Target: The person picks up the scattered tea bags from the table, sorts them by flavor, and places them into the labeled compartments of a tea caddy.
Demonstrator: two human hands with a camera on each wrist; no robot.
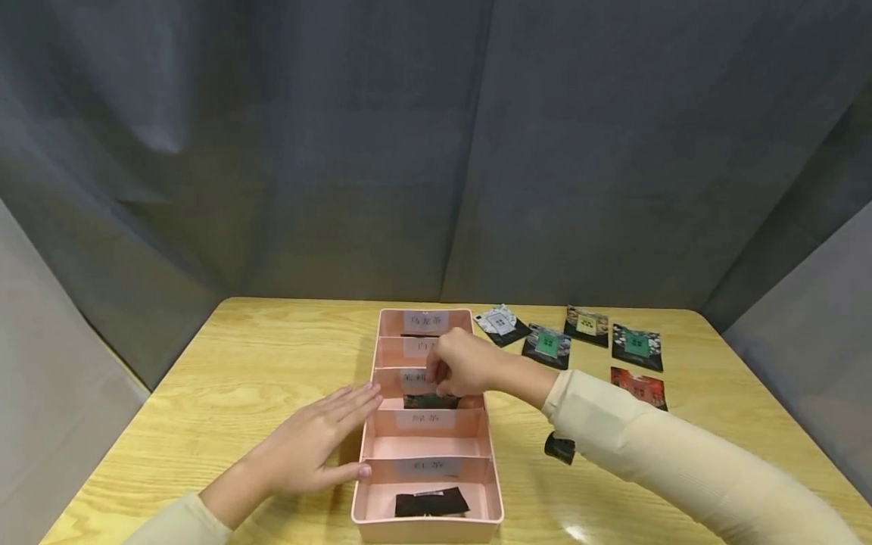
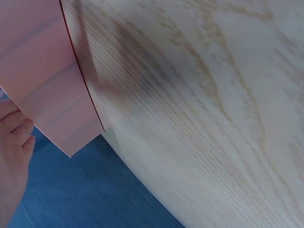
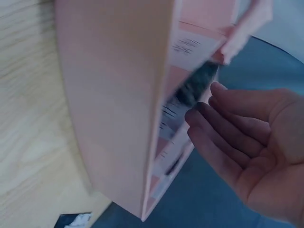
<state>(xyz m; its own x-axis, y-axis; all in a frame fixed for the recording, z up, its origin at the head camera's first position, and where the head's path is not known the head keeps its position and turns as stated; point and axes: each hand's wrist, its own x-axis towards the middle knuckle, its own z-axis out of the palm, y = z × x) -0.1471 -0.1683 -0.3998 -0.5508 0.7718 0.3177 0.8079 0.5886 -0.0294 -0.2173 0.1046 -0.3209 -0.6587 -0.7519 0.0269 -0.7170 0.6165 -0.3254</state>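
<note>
A long pink divided box [image 1: 429,530] with labelled compartments stands on the table. My left hand [image 1: 309,439] rests against its left rim, fingers outstretched and thumb apart; the left wrist view catches part of this hand [image 2: 14,147] at the box wall. Over the middle compartment is my right hand [image 1: 466,363], its fingers loosely bent downward. A dark green tea packet [image 1: 429,401] lies in that compartment, just below the fingertips. In the right wrist view a gap shows between thumb and fingers, and the packet [image 3: 199,83] sits beyond them inside the box.
A black packet [image 1: 432,502] lies in the nearest compartment. Right of the box are a white-patterned packet [image 1: 502,324], green-labelled packets [image 1: 547,344] [image 1: 636,346], a yellow-labelled packet [image 1: 587,325] and a red packet [image 1: 640,388]. A small black object [image 1: 560,448] lies beneath the right sleeve.
</note>
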